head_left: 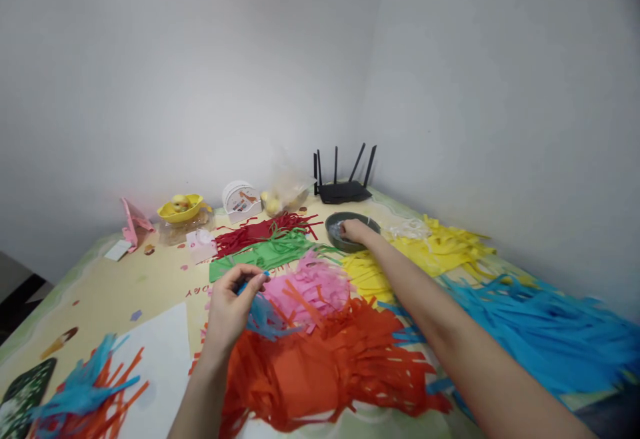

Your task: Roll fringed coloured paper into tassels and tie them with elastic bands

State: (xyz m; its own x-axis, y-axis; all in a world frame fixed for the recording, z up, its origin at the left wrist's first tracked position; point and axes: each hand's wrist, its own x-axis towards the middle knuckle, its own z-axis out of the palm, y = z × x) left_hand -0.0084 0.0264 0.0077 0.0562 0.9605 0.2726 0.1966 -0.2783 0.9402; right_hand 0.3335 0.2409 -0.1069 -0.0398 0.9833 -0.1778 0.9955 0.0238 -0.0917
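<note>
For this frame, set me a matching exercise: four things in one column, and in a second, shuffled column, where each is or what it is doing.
Things:
1. left hand
2. right hand
3. router
4. orange strips

Places or states:
A. at the far corner of the table
B. pinching a blue strip
C. spread nearest the camera, in front of the pink strips
D. reaching into the grey bowl

Pairs: 1-B, 2-D, 3-A, 4-C
</note>
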